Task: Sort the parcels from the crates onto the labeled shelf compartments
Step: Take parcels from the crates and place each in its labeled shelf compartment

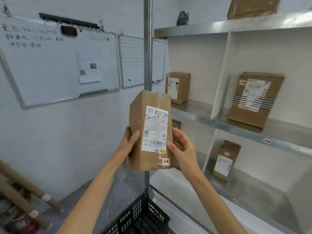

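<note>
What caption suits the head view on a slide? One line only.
The left hand and right hand hold a labelled cardboard parcel upright before a metal shelf, black crate below.

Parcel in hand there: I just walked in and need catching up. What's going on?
A person holds a parcel upright, left hand and right hand gripping its sides, label facing them, before the shelf. Its compartments hold other parcels. A black crate sits below.
</note>
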